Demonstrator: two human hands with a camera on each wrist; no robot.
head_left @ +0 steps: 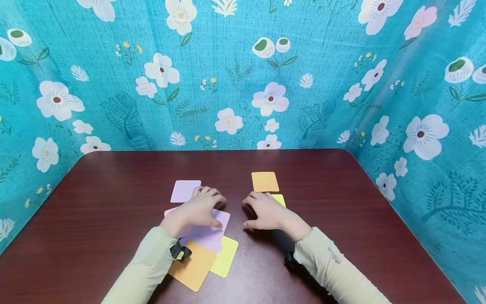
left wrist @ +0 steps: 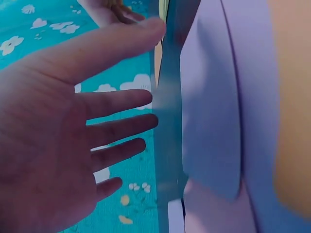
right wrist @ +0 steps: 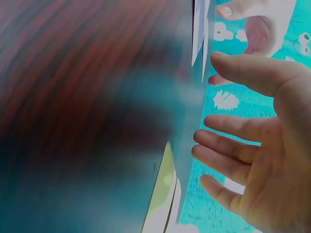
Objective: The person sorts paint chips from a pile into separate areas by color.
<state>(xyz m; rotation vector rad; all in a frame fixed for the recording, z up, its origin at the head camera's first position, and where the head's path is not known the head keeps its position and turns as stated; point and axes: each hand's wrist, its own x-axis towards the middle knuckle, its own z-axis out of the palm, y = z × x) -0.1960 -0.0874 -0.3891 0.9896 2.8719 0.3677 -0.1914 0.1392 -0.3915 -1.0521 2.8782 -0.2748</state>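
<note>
My left hand (head_left: 199,209) hovers over a loose pile of paper cards, its fingers relaxed and holding nothing. In that pile are a purple card (head_left: 206,232), a pink card (head_left: 169,211) mostly hidden by the hand, an orange card (head_left: 198,266) and a yellow card (head_left: 228,257). Another lilac card (head_left: 184,191) lies flat just beyond the fingers. To the right, my right hand (head_left: 267,211) is above the table with loosely bent, spread fingers and nothing in it. It partly covers a second yellow card (head_left: 280,199); a second orange card (head_left: 265,181) lies behind that one.
The dark reddish-brown wooden table (head_left: 326,190) has rounded far corners. A turquoise floral cloth (head_left: 235,80) hangs behind it and along its sides. A small black camera (head_left: 180,252) is strapped to the left wrist, close over the orange card.
</note>
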